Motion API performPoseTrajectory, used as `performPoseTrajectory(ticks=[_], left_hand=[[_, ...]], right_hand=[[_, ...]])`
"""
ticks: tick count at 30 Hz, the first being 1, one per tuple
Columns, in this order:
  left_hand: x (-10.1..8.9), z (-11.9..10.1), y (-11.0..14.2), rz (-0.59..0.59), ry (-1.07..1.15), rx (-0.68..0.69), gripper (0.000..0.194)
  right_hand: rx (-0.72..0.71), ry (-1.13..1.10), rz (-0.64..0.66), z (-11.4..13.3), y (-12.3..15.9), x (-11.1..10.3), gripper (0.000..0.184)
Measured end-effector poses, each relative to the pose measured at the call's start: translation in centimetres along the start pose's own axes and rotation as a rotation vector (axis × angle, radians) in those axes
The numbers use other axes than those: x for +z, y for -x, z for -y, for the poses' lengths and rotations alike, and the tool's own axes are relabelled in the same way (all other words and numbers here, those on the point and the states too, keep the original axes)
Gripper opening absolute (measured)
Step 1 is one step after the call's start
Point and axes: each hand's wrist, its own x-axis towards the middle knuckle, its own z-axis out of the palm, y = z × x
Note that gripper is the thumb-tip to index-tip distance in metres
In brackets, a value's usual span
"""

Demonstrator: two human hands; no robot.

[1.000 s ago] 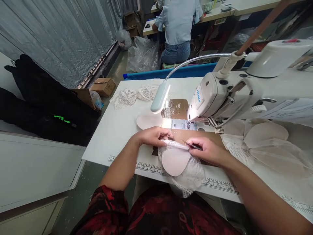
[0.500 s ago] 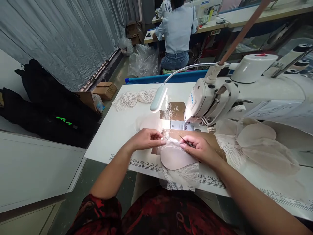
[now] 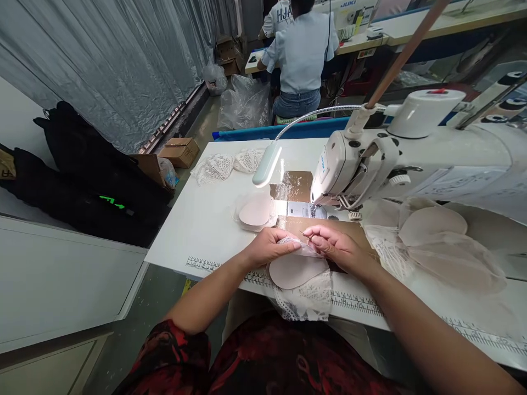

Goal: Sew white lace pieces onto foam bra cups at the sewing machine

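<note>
The left hand (image 3: 268,247) pinches the upper edge of a white lace piece (image 3: 307,302); the right hand (image 3: 336,247) closes round a thin pointed tool (image 3: 303,235) at that same edge. The lace, bearing a pale pad (image 3: 296,272), droops over the table (image 3: 177,230), covering some of its printed ruler scale (image 3: 356,303). I can read JUKI on the sewing machine (image 3: 337,164) and HJA on a co-worker's shirt (image 3: 280,21); the paper sheet (image 3: 473,181) defeats me. A lamp (image 3: 267,164) hangs across my view of the tabletop.
</note>
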Motion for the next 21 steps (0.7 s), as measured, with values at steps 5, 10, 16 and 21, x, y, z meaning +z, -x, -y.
performPoseTrajectory(ticks=[5, 10, 16, 21], left_hand=[[0.0, -0.2, -0.2, 0.043, -0.058, 0.01, 0.037], [0.0, -0.1, -0.4, 0.059, -0.06, -0.014, 0.042], [0.0, 0.0, -0.4, 0.046, -0.021, -0.039, 0.037], [-0.4, -0.5, -0.3, 0.074, -0.027, -0.032, 0.044]], right_hand=[[-0.013, 0.051, 0.042, 0.4, 0.0, -0.1, 0.035], [-0.06, 0.109, -0.009, 1.7, 0.0, 0.5, 0.03], [-0.062, 0.112, -0.139, 1.1, -0.5, 0.8, 0.028], [-0.021, 0.002, -0.195, 0.7, -0.4, 0.9, 0.038]])
